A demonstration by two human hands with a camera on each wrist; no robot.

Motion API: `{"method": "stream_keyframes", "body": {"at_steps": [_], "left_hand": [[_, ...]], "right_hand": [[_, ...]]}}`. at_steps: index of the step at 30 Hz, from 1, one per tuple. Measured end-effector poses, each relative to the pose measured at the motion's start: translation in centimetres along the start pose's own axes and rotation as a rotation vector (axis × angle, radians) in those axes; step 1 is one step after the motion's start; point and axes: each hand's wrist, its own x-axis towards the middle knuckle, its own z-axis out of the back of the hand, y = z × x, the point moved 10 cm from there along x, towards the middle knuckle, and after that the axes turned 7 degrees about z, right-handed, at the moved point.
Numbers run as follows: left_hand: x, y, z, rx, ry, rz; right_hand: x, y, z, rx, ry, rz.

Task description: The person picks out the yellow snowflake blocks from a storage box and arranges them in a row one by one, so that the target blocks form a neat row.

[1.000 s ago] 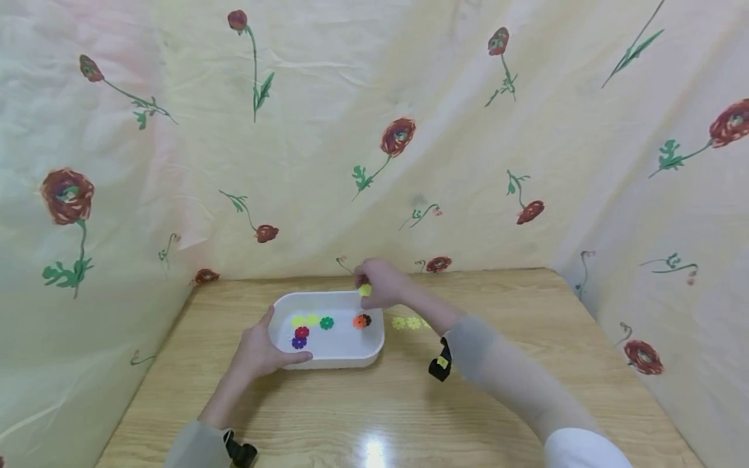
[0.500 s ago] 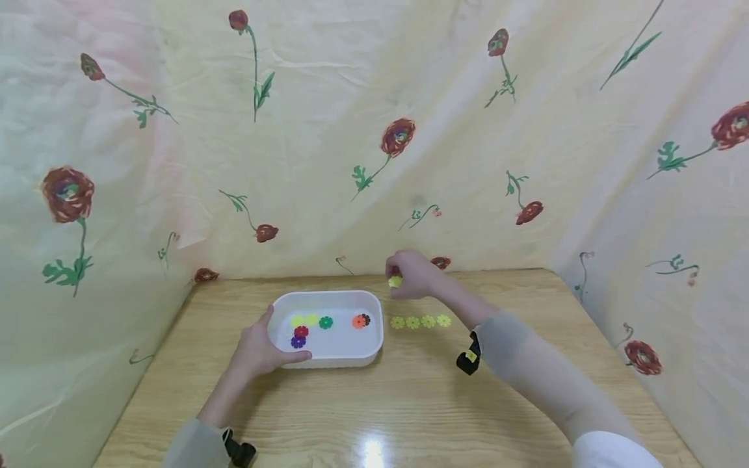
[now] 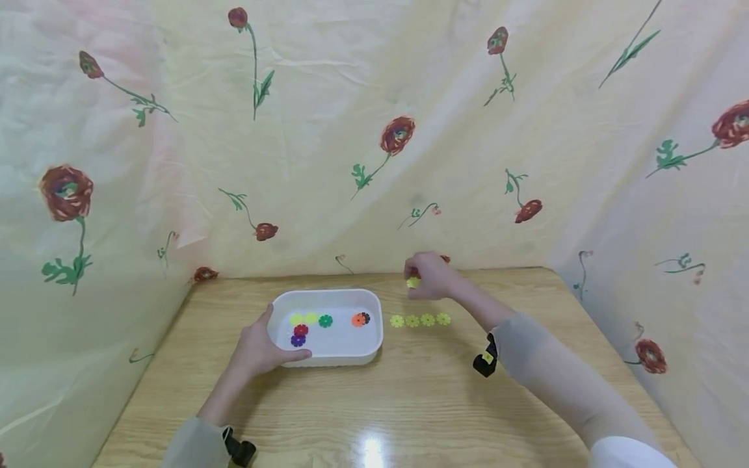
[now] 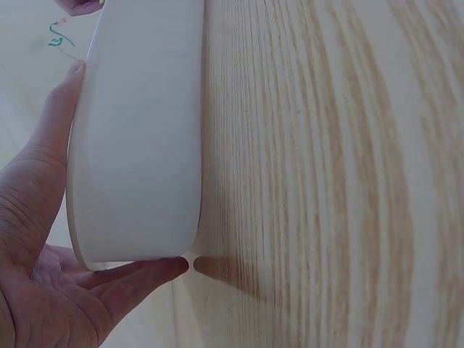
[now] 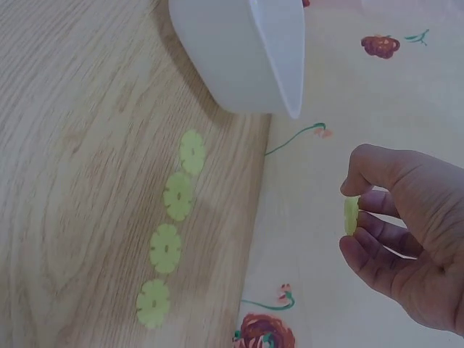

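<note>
At its left end, a white plastic basin [image 3: 363,356] is held by my left hand [image 3: 257,348], thumb along the front rim and fingers against the end wall. The left wrist view shows those fingers [image 4: 138,283] touching the basin's outer wall. Over the back of the table, my right hand [image 3: 432,276] pinches a yellow flower-shaped disc [image 5: 351,216] between thumb and fingers. Below it on the wood, several like yellow discs [image 3: 412,321] lie flat in a row right of the basin. Inside the basin are yellow, green [image 3: 325,321], red, purple [image 3: 298,340], orange [image 3: 358,320] and dark discs.
A wooden table [image 3: 374,403] carries everything. Cloth printed with red flowers [image 3: 322,162] hangs behind it and at both sides. Each wrist wears a black strap mount, such as the right one [image 3: 484,363].
My right hand has moved from over the basin's right end to the right, carrying the yellow disc above the row. The left hand and basin stay in place.
</note>
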Motion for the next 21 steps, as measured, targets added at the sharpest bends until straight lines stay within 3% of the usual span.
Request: {"method": "stream_keyframes", "body": {"at_steps": [13,21], "left_hand": [[0.1,0.2,-0.1,-0.002,0.006,0.005],[0.0,0.2,0.0,0.007,0.007,0.01]], "right_hand": [[-2.4,-2.9,0.3,0.009,-0.048,-0.009],[-4.2,-4.9,-0.1,-0.002,-0.018,-0.081]]}}
